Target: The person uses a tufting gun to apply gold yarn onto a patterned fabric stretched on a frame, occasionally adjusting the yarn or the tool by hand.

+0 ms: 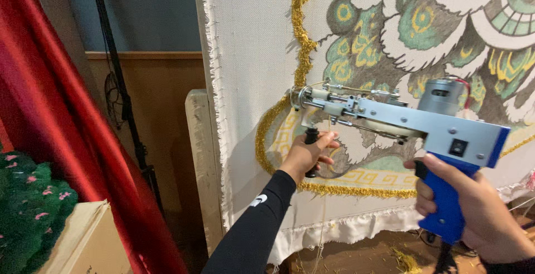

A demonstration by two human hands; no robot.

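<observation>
Blue-handled metal tufting gun (401, 120) held against woven canvas (251, 84), nose at fuzzy gold yarn outline (301, 40). Left hand (308, 154) fingers clamped on black front grip (312, 137); right hand (479, 207) fingers wrapped around blue plastic handle.

one tufting gun (401, 120), two hands (307, 152), one cloth (251, 56), one curtain (50, 112)

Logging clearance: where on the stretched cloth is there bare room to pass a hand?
Bare cream cloth lies between its frayed left edge and the gold yarn outline. Right of that it is crowded: the blue-handled tufting gun, left hand, right hand.
</observation>
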